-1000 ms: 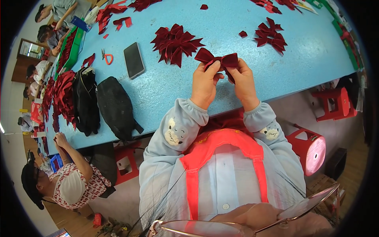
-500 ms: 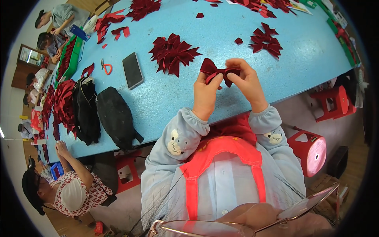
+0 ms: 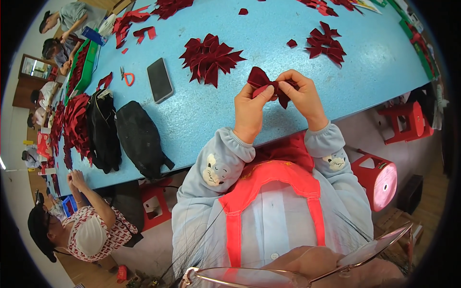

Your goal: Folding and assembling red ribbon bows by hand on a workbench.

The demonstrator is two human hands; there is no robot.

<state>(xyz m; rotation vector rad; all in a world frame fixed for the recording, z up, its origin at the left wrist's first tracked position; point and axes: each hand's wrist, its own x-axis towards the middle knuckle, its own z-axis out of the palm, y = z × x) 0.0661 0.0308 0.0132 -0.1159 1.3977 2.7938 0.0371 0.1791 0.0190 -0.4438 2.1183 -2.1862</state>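
A dark red velvet bow (image 3: 260,77) is held between my two hands, just above the near edge of the blue table. My left hand (image 3: 250,108) pinches it near the middle, with its thumb on the ribbon. My right hand (image 3: 302,96) grips the other side with thumb and forefinger, hiding part of the loops. Beyond my left hand lies a heap of dark red bows (image 3: 209,58). A smaller group of bows (image 3: 325,45) rests beyond my right hand, with a small velvet scrap (image 3: 291,43) beside it.
On the blue table (image 3: 201,125) are a phone (image 3: 160,80), small red-handled scissors (image 3: 127,78), two black pouches (image 3: 140,137) and a green crate (image 3: 81,69) of red pieces. A co-worker (image 3: 91,230) sits at left; others are farther back. Red stools (image 3: 377,180) stand at right.
My hands have shifted slightly and the bow has tilted, its left loop rising. My right fingers have closed further around its right side.
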